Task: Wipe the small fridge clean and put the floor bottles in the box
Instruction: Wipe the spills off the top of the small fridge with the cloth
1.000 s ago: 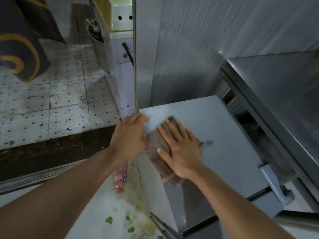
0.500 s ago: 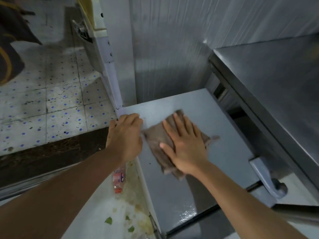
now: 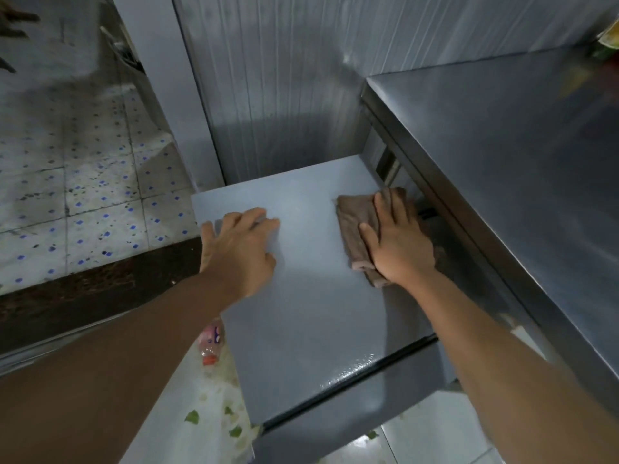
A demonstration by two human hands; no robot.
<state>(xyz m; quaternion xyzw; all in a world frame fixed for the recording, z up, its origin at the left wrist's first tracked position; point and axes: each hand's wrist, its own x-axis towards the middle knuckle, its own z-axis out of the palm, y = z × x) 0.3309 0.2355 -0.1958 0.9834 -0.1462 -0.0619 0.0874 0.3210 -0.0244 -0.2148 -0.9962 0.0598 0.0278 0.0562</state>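
**Cloth at fridge top's right edge, bottle on floor untouched**

Tiled floor [image 3: 83, 202] with blue dots to the left of the left hand, ribbed metal wall beyond both hands, steel desk [image 3: 502, 155] overhanging just right of the right hand. Small fridge [image 3: 301, 313] top lies under both hands, grey, flat, with a wet sheen at its near edge.

Left hand [image 3: 239, 252] rests flat on the far-left part of the top, fingers spread and relaxed, holding nothing; looks like bracing. Right hand [image 3: 397, 244] presses flat on the brown cloth [image 3: 355, 226], fingers straight, pointing away from the person.

Cloth: soft, limp, folded, probably damp, light. It should slide easily under a flat palm; to lift it, pinch the free left edge. Its long axis runs near-to-far, angled slightly left, alongside the right hand, close under the desk's edge.

Floor bottle [image 3: 211, 343] lies below the left forearm, beside the fridge's left side, partly hidden. Red cap points toward the person, long axis roughly near-to-far. Likely light plastic, crushable; grip the body. No box in view.
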